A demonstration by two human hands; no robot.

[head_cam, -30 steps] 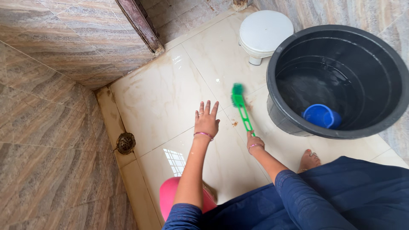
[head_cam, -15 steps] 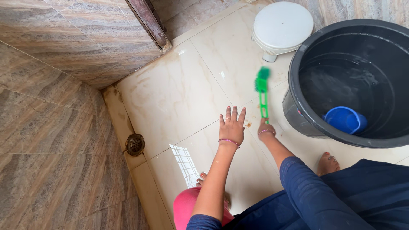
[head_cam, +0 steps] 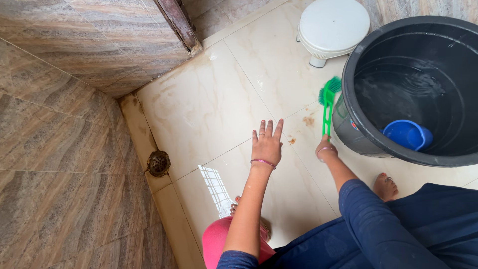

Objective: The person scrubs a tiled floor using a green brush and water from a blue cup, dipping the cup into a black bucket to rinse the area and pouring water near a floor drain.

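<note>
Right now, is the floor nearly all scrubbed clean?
Not yet. The pale floor tiles look wet and shiny. The right hand holds the green brush, its bristles beside the black tub; the left hand lies flat on the floor. Brown stains by the brush and the grimy edge near the drain remain.

Soft, even daylight; a window's glare on the glossy floor tiles (head_cam: 214,187) (sharp focus, slight edge distortion)

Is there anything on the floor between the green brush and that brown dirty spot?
Nothing visible lies between them. The green brush, held in the right hand, has its bristles right beside the black tub; the brown spot sits on bare tile just left of the handle. The left hand rests flat farther left.
</note>
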